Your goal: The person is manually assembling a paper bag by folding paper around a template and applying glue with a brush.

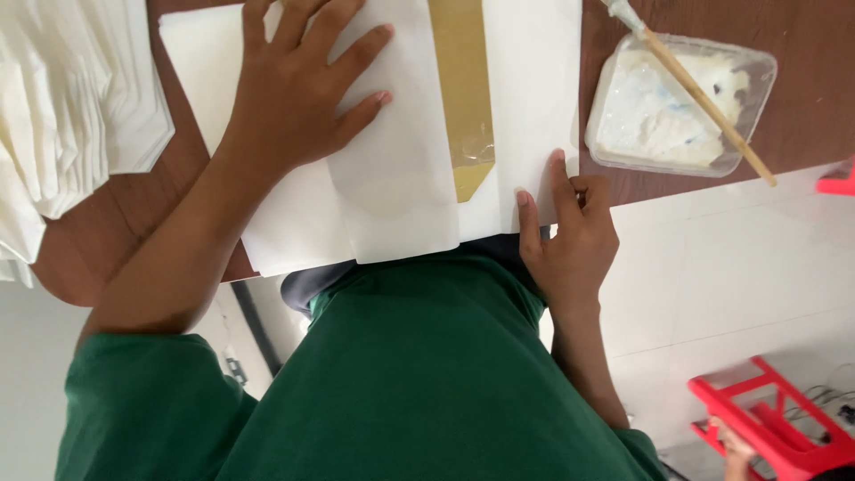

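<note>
The left hand point(294, 98) lies flat, fingers spread, pinning the white paper sheet point(401, 178) to the brown desk point(802, 53) — the right hand point(570, 236) presses its near edge with extended fingers, grip closed on nothing — beside a glue tray point(677, 102).

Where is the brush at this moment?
In the head view, the brush lies slanted across the clear tray of white paste at upper right, on the brown table, beyond the right hand.
</note>
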